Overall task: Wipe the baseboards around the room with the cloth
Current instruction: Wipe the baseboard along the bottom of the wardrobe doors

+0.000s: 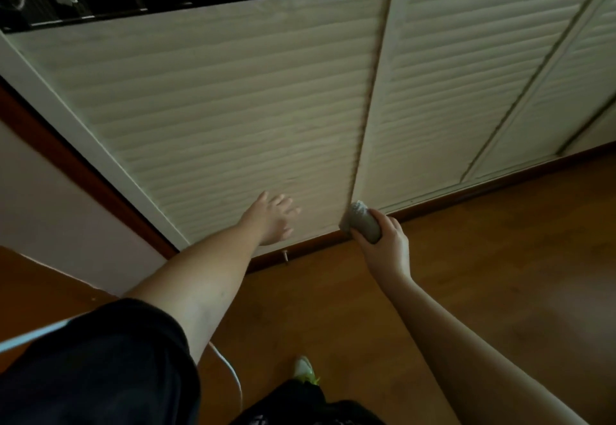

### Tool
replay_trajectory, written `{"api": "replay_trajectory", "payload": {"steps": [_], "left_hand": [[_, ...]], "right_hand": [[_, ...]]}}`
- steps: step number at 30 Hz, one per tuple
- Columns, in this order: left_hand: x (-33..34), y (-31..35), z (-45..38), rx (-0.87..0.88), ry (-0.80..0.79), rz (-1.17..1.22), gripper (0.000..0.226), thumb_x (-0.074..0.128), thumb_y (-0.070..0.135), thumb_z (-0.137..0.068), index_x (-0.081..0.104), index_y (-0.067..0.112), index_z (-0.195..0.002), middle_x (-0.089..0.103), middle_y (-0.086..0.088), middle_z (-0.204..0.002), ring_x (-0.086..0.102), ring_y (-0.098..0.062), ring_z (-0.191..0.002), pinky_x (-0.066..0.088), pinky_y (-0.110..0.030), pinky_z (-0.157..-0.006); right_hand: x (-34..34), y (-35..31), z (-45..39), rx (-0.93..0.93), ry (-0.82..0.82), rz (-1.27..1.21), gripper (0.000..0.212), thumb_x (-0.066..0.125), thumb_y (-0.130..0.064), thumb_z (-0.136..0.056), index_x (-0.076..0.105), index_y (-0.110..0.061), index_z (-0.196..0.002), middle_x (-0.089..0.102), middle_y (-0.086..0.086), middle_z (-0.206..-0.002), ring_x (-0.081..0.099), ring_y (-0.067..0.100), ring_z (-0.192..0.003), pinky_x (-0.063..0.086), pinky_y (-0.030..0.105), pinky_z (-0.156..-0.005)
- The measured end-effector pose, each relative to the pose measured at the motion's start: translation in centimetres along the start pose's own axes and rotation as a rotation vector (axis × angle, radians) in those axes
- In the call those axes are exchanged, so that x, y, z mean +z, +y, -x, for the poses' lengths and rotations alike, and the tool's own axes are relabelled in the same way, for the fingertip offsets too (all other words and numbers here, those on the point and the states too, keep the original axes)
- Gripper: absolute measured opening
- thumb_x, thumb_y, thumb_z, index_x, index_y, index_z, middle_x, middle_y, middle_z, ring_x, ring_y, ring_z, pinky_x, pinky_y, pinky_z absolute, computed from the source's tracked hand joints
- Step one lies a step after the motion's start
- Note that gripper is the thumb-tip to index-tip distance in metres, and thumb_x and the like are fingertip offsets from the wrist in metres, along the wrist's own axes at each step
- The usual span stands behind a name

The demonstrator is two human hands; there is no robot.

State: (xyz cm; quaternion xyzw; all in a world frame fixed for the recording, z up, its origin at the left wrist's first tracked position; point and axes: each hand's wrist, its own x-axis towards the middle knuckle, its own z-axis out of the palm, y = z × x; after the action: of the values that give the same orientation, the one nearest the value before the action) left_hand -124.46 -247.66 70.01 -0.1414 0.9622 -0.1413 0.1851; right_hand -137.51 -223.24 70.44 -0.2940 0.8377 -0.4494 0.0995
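Observation:
A dark brown baseboard (440,202) runs along the foot of the cream louvered sliding doors (233,107). My right hand (386,244) grips a rolled grey cloth (361,221), whose end is at the bottom of the seam between two doors, just above the baseboard. My left hand (271,219) is spread with straight fingers against the lower slats of the left door; whether it touches them I cannot tell.
Wooden floor (483,274) fills the right and middle. A small metal door stop (285,255) sticks up by the baseboard below my left hand. A pale wall with brown trim (66,164) stands at left. A white cable (230,371) and my shoe (305,369) are near my legs.

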Motion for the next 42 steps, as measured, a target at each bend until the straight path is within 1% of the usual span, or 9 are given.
{"api": "replay_trajectory", "payload": {"steps": [3, 6, 14, 16, 20, 27, 32, 36, 42], "left_hand": [[0.4, -1.5, -1.7, -0.071, -0.015, 0.107, 0.065, 0.029, 0.051, -0.103, 0.007, 0.026, -0.158, 0.011, -0.008, -0.166, 0.011, -0.027, -0.152, 0.009, -0.051, -0.121], [0.1, -1.2, -3.7, -0.125, 0.031, 0.280, 0.066, 0.030, 0.054, -0.102, 0.007, 0.028, -0.159, 0.011, -0.007, -0.166, 0.009, -0.026, -0.152, 0.009, -0.049, -0.122], [0.4, 0.1, -7.2, -0.199, -0.032, 0.386, 0.066, 0.030, 0.053, -0.102, 0.007, 0.027, -0.159, 0.010, -0.006, -0.166, 0.006, -0.023, -0.153, 0.005, -0.048, -0.122], [0.5, 1.0, -8.3, -0.261, -0.024, 0.399, 0.065, 0.030, 0.051, -0.103, 0.007, 0.027, -0.159, 0.011, -0.005, -0.166, 0.008, -0.023, -0.152, 0.008, -0.047, -0.122], [-0.2, 4.2, -10.3, -0.388, -0.001, 0.476, 0.064, 0.029, 0.051, -0.104, 0.010, 0.025, -0.159, 0.015, -0.004, -0.165, 0.011, -0.023, -0.152, 0.013, -0.046, -0.122], [-1.5, 8.9, -13.0, -0.678, 0.054, 0.734, 0.064, 0.036, 0.050, -0.103, 0.017, 0.022, -0.157, 0.026, -0.006, -0.162, 0.024, -0.024, -0.148, 0.029, -0.045, -0.117], [0.5, 10.6, -11.1, -0.669, 0.178, 0.699, 0.061, 0.044, 0.046, -0.101, 0.029, 0.021, -0.154, 0.037, -0.006, -0.156, 0.032, -0.026, -0.145, 0.032, -0.045, -0.114], [3.5, 10.4, -9.4, -0.640, 0.123, 0.683, 0.061, 0.041, 0.049, -0.101, 0.026, 0.025, -0.155, 0.033, -0.003, -0.158, 0.026, -0.023, -0.148, 0.025, -0.042, -0.118], [7.8, 9.6, -8.2, -0.619, 0.100, 0.682, 0.063, 0.035, 0.053, -0.100, 0.025, 0.024, -0.155, 0.033, -0.002, -0.159, 0.026, -0.020, -0.148, 0.026, -0.041, -0.119]], "right_hand": [[0.2, 0.8, -1.9, -0.031, -0.026, 0.050, 0.058, 0.076, -0.035, -0.083, 0.053, -0.025, -0.135, 0.055, -0.009, -0.115, 0.054, 0.007, -0.097, 0.045, 0.019, -0.078], [-0.1, 1.7, -3.8, -0.036, -0.030, 0.063, 0.058, 0.077, -0.035, -0.083, 0.054, -0.025, -0.135, 0.052, -0.013, -0.110, 0.053, 0.005, -0.094, 0.039, 0.011, -0.075], [-1.5, 5.2, -10.2, -0.033, -0.062, 0.054, 0.056, 0.077, -0.034, -0.083, 0.055, -0.022, -0.134, 0.054, -0.010, -0.111, 0.053, 0.005, -0.092, 0.041, 0.011, -0.073], [-1.8, 6.1, -12.0, -0.056, -0.083, 0.030, 0.056, 0.076, -0.033, -0.084, 0.054, -0.023, -0.134, 0.053, -0.011, -0.112, 0.054, 0.006, -0.094, 0.046, 0.017, -0.077], [-3.2, 8.5, -15.2, -0.098, -0.143, -0.003, 0.057, 0.076, -0.035, -0.084, 0.053, -0.025, -0.135, 0.053, -0.013, -0.113, 0.052, 0.004, -0.095, 0.036, 0.005, -0.073], [-4.7, 12.4, -19.6, -0.158, -0.258, -0.067, 0.056, 0.077, -0.033, -0.083, 0.054, -0.027, -0.134, 0.052, -0.018, -0.114, 0.051, -0.004, -0.097, 0.039, 0.002, -0.073], [-3.0, 13.2, -20.5, -0.144, -0.294, -0.077, 0.058, 0.077, -0.034, -0.082, 0.053, -0.028, -0.135, 0.052, -0.017, -0.115, 0.051, -0.011, -0.098, 0.040, 0.000, -0.072], [-0.8, 12.9, -20.1, -0.107, -0.300, -0.051, 0.057, 0.078, -0.032, -0.082, 0.054, -0.027, -0.134, 0.054, -0.015, -0.113, 0.052, -0.002, -0.095, 0.037, 0.004, -0.076], [2.5, 13.4, -19.2, -0.131, -0.273, -0.012, 0.058, 0.080, -0.034, -0.080, 0.057, -0.020, -0.132, 0.056, -0.012, -0.114, 0.053, -0.002, -0.096, 0.038, 0.000, -0.075]]}}
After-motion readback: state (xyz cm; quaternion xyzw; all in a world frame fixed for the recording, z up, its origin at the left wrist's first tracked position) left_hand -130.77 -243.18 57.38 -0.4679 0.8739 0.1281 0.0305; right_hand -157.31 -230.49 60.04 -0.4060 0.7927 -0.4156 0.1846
